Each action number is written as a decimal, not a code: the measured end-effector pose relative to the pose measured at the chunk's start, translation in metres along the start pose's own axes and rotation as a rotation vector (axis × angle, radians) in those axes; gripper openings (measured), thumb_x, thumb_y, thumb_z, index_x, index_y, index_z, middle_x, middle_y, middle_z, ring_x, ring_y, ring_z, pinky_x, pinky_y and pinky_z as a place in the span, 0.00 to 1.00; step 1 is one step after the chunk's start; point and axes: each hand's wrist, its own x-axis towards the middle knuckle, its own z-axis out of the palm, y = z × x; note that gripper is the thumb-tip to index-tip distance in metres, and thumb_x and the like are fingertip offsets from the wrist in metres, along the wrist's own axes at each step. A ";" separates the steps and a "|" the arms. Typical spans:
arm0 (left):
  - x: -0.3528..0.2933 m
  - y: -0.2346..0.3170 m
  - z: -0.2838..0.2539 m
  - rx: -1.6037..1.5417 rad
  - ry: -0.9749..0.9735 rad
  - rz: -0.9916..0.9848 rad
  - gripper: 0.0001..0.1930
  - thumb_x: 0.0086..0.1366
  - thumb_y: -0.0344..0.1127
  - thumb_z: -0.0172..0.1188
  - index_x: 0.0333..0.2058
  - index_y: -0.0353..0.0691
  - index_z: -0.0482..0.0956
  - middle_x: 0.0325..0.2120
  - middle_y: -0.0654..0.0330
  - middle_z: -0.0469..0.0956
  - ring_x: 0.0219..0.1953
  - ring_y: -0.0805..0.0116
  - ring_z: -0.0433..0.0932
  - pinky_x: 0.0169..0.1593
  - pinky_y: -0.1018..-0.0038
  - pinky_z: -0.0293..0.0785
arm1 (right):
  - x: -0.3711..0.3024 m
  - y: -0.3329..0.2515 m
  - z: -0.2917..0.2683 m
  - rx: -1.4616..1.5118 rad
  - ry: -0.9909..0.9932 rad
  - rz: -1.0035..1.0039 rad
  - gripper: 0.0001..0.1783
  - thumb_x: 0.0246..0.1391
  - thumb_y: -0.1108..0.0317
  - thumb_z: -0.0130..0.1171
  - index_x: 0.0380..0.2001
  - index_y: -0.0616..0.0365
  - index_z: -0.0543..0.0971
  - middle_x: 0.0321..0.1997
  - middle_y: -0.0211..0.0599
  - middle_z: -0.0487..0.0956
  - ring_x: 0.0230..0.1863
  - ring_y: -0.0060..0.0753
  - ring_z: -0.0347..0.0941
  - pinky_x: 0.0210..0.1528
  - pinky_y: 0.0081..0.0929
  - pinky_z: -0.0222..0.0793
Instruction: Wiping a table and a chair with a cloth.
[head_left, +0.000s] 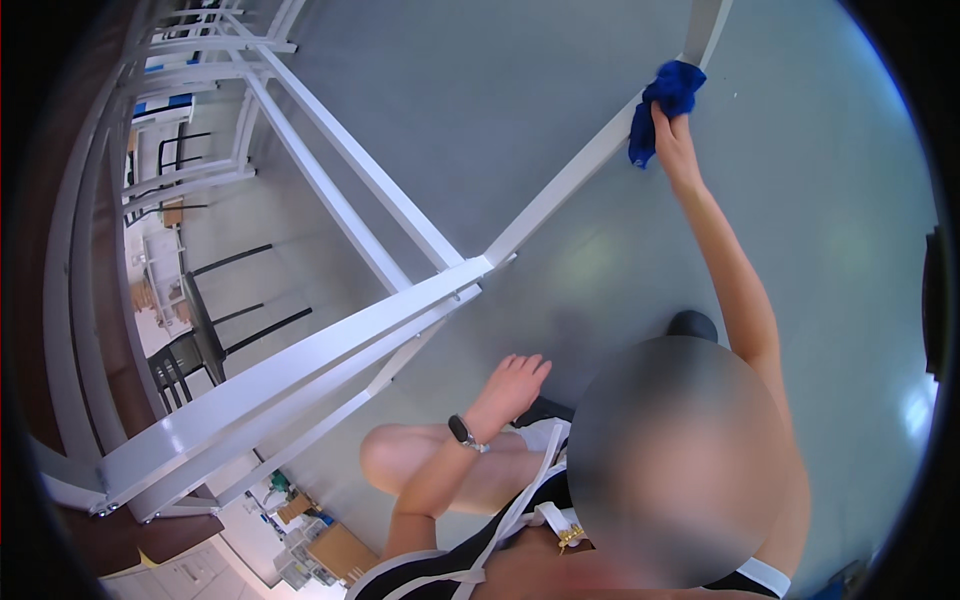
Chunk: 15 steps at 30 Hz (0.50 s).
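Observation:
My right arm reaches far forward on the right, and my right hand (676, 140) is closed on a crumpled dark blue cloth (678, 88). The cloth presses on a white metal bar (570, 192), close to where the bar meets another white leg (706, 30); part of the cloth hangs down beside it. My left hand (512, 388) is raised above my bent knee, its fingers loosely bent and slightly apart, with nothing in them. A dark-faced watch (462, 431) is on that wrist. A thick white leg (300, 385) of the same frame is to the left of that hand.
More white bars (340, 150) run away to the upper left. Brown tabletop (85, 250) edges line the left side. A black chair (200, 330) and cardboard boxes (340, 552) are beyond the frame. The grey floor (820, 230) is smooth and shiny.

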 end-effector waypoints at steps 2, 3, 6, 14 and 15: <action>-0.003 0.001 -0.002 0.009 0.007 -0.005 0.21 0.56 0.29 0.55 0.51 0.38 0.69 0.49 0.54 0.70 0.51 0.58 0.70 0.57 0.64 0.63 | 0.005 -0.008 -0.005 -0.446 -0.204 -0.173 0.22 0.61 0.55 0.43 0.56 0.49 0.66 0.49 0.56 0.72 0.53 0.57 0.66 0.54 0.44 0.62; -0.006 0.001 -0.004 0.022 0.018 -0.008 0.21 0.56 0.28 0.55 0.51 0.38 0.69 0.49 0.54 0.70 0.51 0.58 0.70 0.57 0.64 0.62 | 0.024 -0.024 -0.013 -0.628 -0.310 -0.112 0.20 0.61 0.54 0.44 0.53 0.46 0.68 0.45 0.58 0.74 0.47 0.63 0.69 0.49 0.49 0.66; -0.002 0.005 -0.010 0.009 0.004 -0.009 0.22 0.56 0.28 0.54 0.51 0.38 0.69 0.49 0.55 0.70 0.50 0.58 0.70 0.57 0.64 0.62 | 0.063 -0.049 -0.026 -1.044 -0.218 -0.139 0.28 0.58 0.40 0.38 0.45 0.48 0.75 0.41 0.51 0.78 0.40 0.58 0.75 0.42 0.50 0.71; -0.005 0.011 -0.001 0.058 0.070 0.021 0.22 0.55 0.30 0.56 0.50 0.38 0.70 0.47 0.53 0.71 0.49 0.58 0.70 0.57 0.63 0.62 | 0.102 -0.044 -0.012 -1.276 -0.399 -0.141 0.33 0.57 0.36 0.35 0.48 0.48 0.75 0.45 0.47 0.78 0.49 0.52 0.74 0.51 0.46 0.68; -0.003 0.014 -0.001 0.074 0.068 0.034 0.22 0.55 0.31 0.56 0.51 0.38 0.70 0.48 0.53 0.71 0.49 0.58 0.70 0.57 0.63 0.62 | 0.106 -0.043 -0.012 -1.289 -0.477 -0.098 0.34 0.57 0.36 0.35 0.49 0.50 0.75 0.47 0.48 0.78 0.49 0.52 0.73 0.51 0.45 0.68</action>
